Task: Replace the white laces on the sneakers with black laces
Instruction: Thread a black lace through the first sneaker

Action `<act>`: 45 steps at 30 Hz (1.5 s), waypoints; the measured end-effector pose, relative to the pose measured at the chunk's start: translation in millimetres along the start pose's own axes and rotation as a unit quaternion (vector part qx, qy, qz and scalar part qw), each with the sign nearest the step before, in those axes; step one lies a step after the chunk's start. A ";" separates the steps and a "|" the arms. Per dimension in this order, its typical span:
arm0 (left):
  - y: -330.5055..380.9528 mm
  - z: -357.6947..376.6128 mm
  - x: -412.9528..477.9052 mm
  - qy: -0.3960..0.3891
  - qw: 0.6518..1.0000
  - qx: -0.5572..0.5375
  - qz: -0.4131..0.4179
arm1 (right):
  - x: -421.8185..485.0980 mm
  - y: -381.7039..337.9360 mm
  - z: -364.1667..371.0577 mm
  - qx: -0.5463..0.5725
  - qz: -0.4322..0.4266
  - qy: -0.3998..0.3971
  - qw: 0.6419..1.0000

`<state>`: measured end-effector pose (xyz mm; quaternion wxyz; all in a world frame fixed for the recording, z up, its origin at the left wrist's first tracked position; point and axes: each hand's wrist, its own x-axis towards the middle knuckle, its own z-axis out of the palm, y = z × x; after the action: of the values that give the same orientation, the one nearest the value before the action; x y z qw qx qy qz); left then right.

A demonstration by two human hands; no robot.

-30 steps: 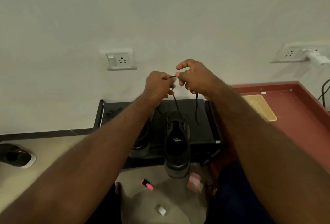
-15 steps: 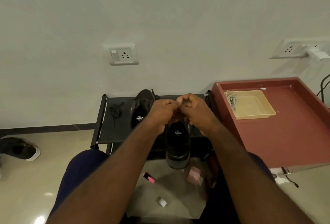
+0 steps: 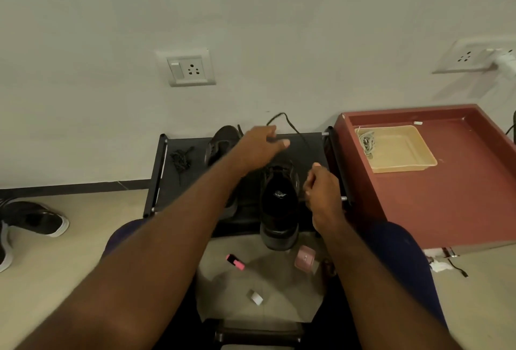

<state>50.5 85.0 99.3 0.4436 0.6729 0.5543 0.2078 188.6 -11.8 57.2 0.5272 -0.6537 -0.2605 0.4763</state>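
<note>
Tray holding white laces, rack holding sneaker — black lace bundle alongside

The light is dim, soft and even, with a grey-green cast across the wall, which darkens toward the upper corners. A faint shadow falls beneath the socket plate. The glossy floor gives back a dull sheen. The left hand smears with motion blur at its fingers; the right hand is sharper. The sneaker and black lace lose detail against the dark shelf. Wide-angle distortion stretches the forearms and bends straight lines at the edges.
</note>
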 end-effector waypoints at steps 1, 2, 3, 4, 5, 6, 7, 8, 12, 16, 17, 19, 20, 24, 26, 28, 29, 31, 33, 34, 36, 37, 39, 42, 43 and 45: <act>-10.3 9.8 -5.7 0.017 0.998 0.065 -0.004 | 1.4 1.1 -0.7 0.020 0.022 -0.001 1.000; -22.4 20.2 -13.6 0.037 0.995 0.093 -0.020 | 2.7 3.9 -1.0 0.018 0.036 -0.009 0.999; -36.9 31.0 -21.1 0.046 0.993 0.100 -0.040 | 4.8 7.7 -1.0 0.002 0.039 -0.021 0.999; -51.0 40.5 -27.4 0.042 0.991 0.108 -0.068 | 6.8 11.3 0.3 -0.019 0.033 -0.031 0.999; -63.0 49.7 -33.3 0.028 0.988 0.117 -0.096 | 8.1 14.3 2.1 -0.039 0.021 -0.038 0.998; -72.4 56.3 -38.6 0.010 0.985 0.127 -0.116 | 9.5 17.0 4.0 -0.059 0.005 -0.042 0.997; -79.0 61.7 -43.4 0.006 0.983 0.135 -0.121 | 10.6 19.3 5.6 -0.080 -0.012 -0.045 0.996; -84.9 66.1 -46.6 0.014 0.984 0.138 -0.113 | 11.4 22.1 6.9 -0.104 -0.029 -0.047 0.993; -99.0 81.6 -65.8 0.043 0.984 0.158 -0.063 | 17.2 31.9 3.8 -0.187 -0.081 -0.052 0.978; -107.3 93.1 -78.2 0.034 0.978 0.196 -0.056 | 26.0 32.6 6.1 -0.347 -0.154 -0.114 0.918; -108.7 93.2 -78.9 0.030 0.979 0.194 -0.056 | 29.1 33.7 8.3 -0.404 -0.173 -0.132 0.889; -114.5 91.4 -78.0 0.024 0.982 0.179 -0.056 | 34.8 38.1 14.2 -0.486 -0.182 -0.159 0.840; -117.7 91.0 -77.4 0.023 0.983 0.175 -0.053 | 37.6 40.9 17.7 -0.510 -0.182 -0.168 0.824; -116.3 92.6 -77.3 0.001 0.982 0.184 -0.051 | 44.2 39.5 25.9 -0.391 -0.162 -0.108 0.900; -113.6 95.9 -77.6 -0.021 0.978 0.197 -0.059 | 43.9 35.7 26.9 -0.253 -0.112 -0.046 0.960; -113.0 99.7 -78.4 -0.037 0.974 0.212 -0.068 | 43.0 35.0 27.9 -0.189 -0.082 -0.002 0.979; -113.8 101.2 -78.3 -0.041 0.973 0.216 -0.071 | 42.4 34.1 28.7 -0.179 -0.077 0.011 0.981; -115.9 102.6 -78.5 -0.046 0.972 0.217 -0.071 | 42.8 34.3 29.7 -0.182 -0.087 0.028 0.979; -118.2 102.5 -78.0 -0.043 0.975 0.208 -0.071 | 45.1 33.3 29.9 -0.211 -0.114 0.038 0.970; -119.4 101.9 -77.6 -0.039 0.976 0.200 -0.071 | 46.8 31.9 30.0 -0.231 -0.122 0.037 0.965; -120.2 100.3 -77.8 -0.031 0.980 0.184 -0.069 | 50.1 30.1 27.9 -0.271 -0.110 0.015 0.956; -120.1 99.5 -77.4 -0.028 0.981 0.179 -0.068 | 50.6 28.9 25.7 -0.290 -0.095 0.000 0.952; -119.2 97.8 -77.1 -0.024 0.982 0.172 -0.070 | 50.5 29.3 20.5 -0.316 -0.067 -0.025 0.946; -117.2 95.7 -76.7 -0.022 0.983 0.166 -0.068 | 50.4 34.4 17.1 -0.313 -0.045 -0.044 0.948; -116.8 95.1 -76.7 -0.022 0.984 0.163 -0.064 | 49.2 35.0 17.5 -0.306 -0.039 -0.055 0.950; -116.9 92.9 -76.2 -0.022 0.987 0.149 -0.059 | 45.5 35.6 20.7 -0.317 -0.045 -0.080 0.944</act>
<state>33.7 -20.8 -29.6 0.3623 0.7017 0.6081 0.0813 183.0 24.7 8.2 0.2914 -0.7346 -0.4679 0.3956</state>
